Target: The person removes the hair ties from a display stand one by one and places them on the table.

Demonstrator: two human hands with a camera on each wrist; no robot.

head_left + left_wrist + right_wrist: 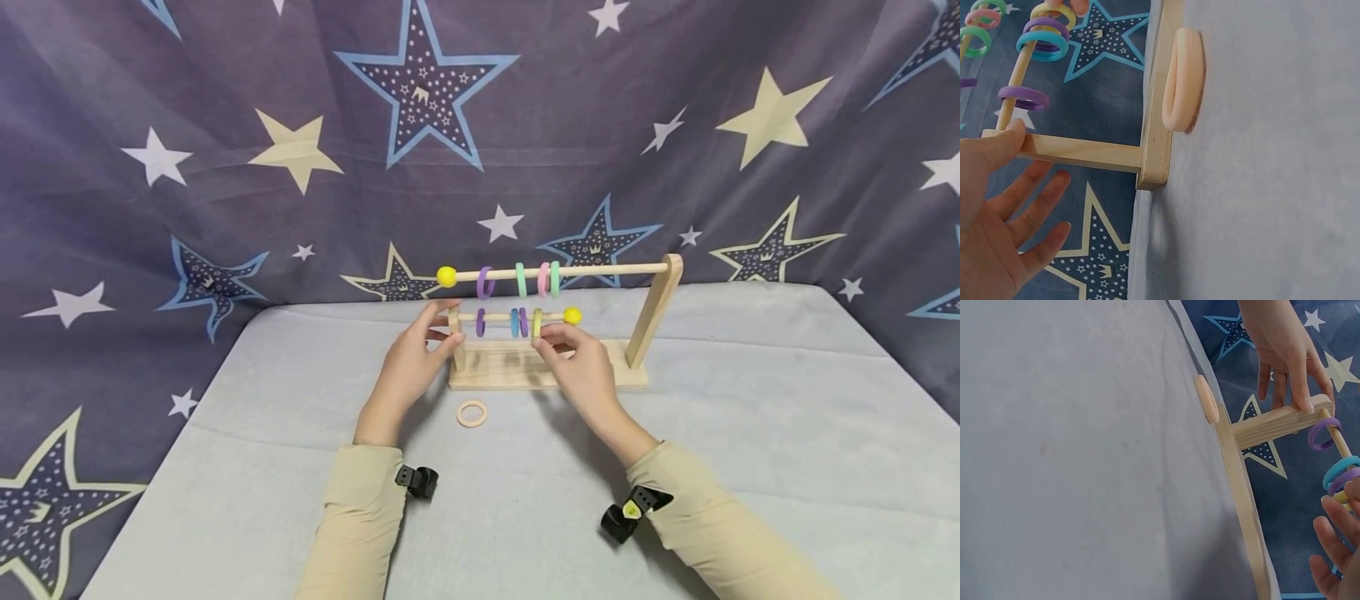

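Observation:
A wooden ring stand (502,380) has two rods, one above the other. My left hand (408,362) pinches the top of its short left post (1085,151), thumb in front and the other fingers spread below. On the lower rod (498,317) hang a purple ring (481,323), a blue ring (514,323), another purple ring (523,323) and a yellow ring (537,323). The thumb and fingertips of my right hand (583,371) pinch the yellow ring, short of the yellow end ball (572,316). In the right wrist view, these fingers partly hide that ring.
Purple, green and pink rings (543,280) hang on the upper rod (622,269), which runs from the tall right post (654,312) to a yellow ball (447,277). A plain wooden ring (1184,81) lies on the pale cloth before the base. Behind stands a star-patterned curtain (247,225).

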